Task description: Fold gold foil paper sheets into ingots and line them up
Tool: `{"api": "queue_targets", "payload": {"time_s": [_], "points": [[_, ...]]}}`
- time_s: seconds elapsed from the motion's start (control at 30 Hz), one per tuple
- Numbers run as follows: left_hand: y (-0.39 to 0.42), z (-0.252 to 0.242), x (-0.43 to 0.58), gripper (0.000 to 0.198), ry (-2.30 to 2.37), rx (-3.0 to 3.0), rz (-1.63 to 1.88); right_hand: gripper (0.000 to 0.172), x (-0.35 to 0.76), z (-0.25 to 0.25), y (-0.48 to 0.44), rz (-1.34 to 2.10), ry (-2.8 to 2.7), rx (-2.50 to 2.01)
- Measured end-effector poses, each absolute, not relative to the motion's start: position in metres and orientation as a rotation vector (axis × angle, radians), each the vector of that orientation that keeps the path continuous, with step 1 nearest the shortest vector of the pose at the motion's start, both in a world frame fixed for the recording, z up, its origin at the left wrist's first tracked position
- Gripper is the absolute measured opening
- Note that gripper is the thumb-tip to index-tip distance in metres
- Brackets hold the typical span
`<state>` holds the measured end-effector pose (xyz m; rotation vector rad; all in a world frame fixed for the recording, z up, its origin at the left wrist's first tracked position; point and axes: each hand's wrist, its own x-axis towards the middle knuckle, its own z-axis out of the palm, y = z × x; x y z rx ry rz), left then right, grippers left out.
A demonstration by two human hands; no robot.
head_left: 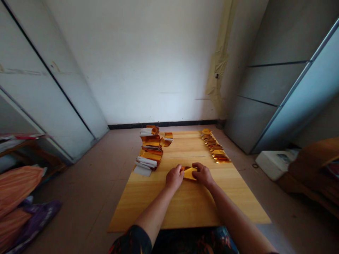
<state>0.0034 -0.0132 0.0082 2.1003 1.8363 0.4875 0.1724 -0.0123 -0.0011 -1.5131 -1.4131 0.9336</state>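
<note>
A folded piece of gold foil paper [190, 173] lies on the pale wooden board [185, 208], held between my two hands. My left hand [174, 177] pinches its left end, and my right hand [201, 174] presses on its upper right side. Beyond my hands, at the board's far left, stand untidy stacks of gold foil sheets [150, 152] with white paper strips [143, 170] among them. A long row of small folded gold pieces [213, 146] overlaps along the far right of the board.
The board rests low over a tiled floor, with a white wall behind it. Tall grey cabinet doors [278, 88] stand to the right, near a white box [275, 164]. Orange and purple cloth [18, 187] lies piled at the left.
</note>
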Motion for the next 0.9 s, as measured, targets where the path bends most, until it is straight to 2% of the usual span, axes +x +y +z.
{"api": "queue_targets", "payload": {"time_s": [0.1,0.27,0.37,0.9], "points": [[-0.016,0.007,0.005,0.021,1.867,2.141,0.456,0.035,0.168,-0.005,-0.009,0.787,-1.508,-1.583],[-0.021,0.010,0.008,0.043,1.915,2.210,0.435,0.024,0.161,-0.010,-0.006,0.497,-1.721,-1.569],[-0.021,0.012,0.010,0.049,1.947,2.242,0.393,0.022,0.160,-0.015,-0.005,0.408,-1.786,-1.556],[-0.014,0.007,0.009,0.043,2.026,2.222,0.349,0.020,0.157,-0.019,-0.009,0.349,-1.795,-1.525]]}}
